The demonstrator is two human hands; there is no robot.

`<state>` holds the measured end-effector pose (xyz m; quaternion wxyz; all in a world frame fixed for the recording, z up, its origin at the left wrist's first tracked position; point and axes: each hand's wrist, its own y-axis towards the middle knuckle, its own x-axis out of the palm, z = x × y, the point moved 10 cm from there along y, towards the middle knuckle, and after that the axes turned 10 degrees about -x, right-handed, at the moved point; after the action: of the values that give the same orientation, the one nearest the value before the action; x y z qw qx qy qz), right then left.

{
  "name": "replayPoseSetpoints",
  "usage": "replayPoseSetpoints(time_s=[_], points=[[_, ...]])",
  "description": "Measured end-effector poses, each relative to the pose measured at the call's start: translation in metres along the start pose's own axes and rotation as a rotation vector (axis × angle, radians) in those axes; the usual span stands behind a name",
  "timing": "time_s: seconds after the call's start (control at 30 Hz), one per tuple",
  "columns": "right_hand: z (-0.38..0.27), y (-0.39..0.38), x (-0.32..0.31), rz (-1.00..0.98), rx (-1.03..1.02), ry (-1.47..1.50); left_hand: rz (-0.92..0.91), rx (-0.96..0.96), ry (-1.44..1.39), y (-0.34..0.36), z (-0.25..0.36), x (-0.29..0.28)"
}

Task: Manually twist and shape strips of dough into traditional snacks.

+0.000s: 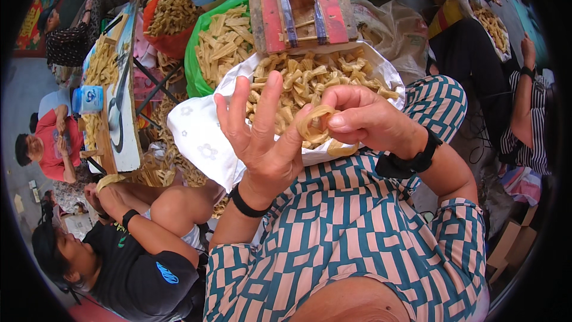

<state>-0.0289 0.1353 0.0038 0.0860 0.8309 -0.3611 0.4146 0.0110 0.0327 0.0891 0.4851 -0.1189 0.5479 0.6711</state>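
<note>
A tan, slightly translucent strip [314, 124], curled into a loop, is between my two hands. My right hand [372, 120] pinches it between thumb and bent fingers. My left hand [262, 134] has the loop at the tip of its digit nearest the right hand, while its other fingers stretch up and apart. How the left grips the strip underneath is hidden. Just beyond both hands, a heap of similar tan knotted pieces [310, 74] lies on a white cloth [199, 137] with grey flower shapes, spread over my lap.
A red board [262, 6] holding a small wooden frame [300, 15] stands past the heap. Left of it are a green bag [193, 65] and an orange bag [156, 39] of tan pieces. Other people sit left and right; the person at lower left [131, 256] holds a strip.
</note>
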Motion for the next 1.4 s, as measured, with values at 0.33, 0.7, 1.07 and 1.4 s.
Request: replayPoseSetpoints(time_s=[0.33,0.7,1.07,1.4], points=[[-0.023,0.01,-0.025,0.263,-0.25,-0.457,-0.069,0.093,-0.302,-0.003,-0.006,0.005],[-0.011,0.016,-0.013,0.107,-0.3,-0.636,-0.407,-0.59,-0.867,-0.016,-0.06,0.055],[-0.031,-0.025,-0.016,0.023,-0.185,-0.786,-0.28,-1.221,-1.7,-0.048,-0.072,0.064],[-0.072,-0.048,0.013,-0.071,-0.905,-1.885,-0.26,-0.85,-0.89,-0.01,-0.09,0.046]])
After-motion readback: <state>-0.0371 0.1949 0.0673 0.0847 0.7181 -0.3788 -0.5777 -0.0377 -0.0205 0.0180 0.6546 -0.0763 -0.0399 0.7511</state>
